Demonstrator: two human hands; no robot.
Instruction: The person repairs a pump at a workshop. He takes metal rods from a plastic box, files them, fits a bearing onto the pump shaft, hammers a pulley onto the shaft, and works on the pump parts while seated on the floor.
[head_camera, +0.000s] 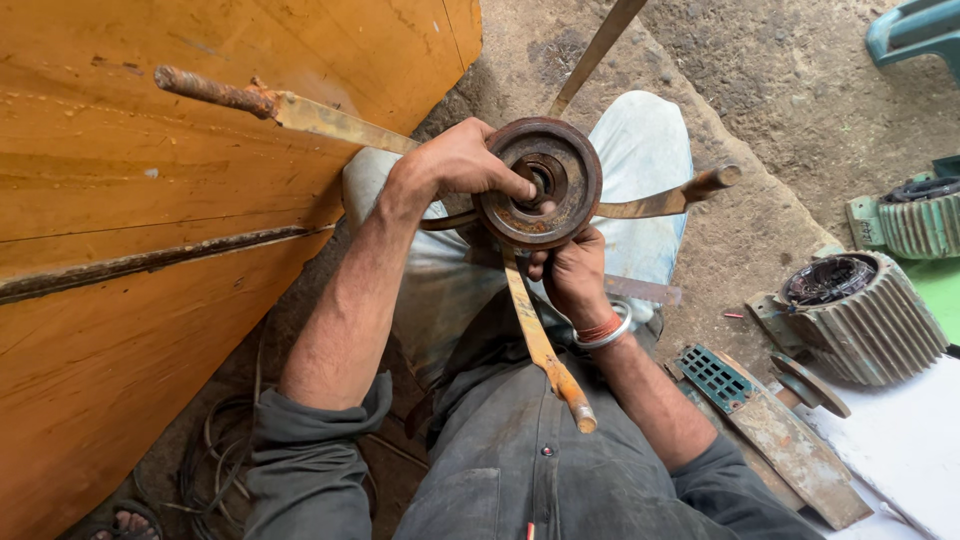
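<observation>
Pulley: rusty round pulley (541, 182) with flat metal arms (330, 120), held above the person's lap
Left hand: left hand (462, 160) grips the pulley rim, fingertips at the centre hole
Right hand: right hand (574, 275) closed under the pulley, holding it from below
Around: yellow wooden board (150, 250) on left, green motor housing (860, 315) on right
</observation>
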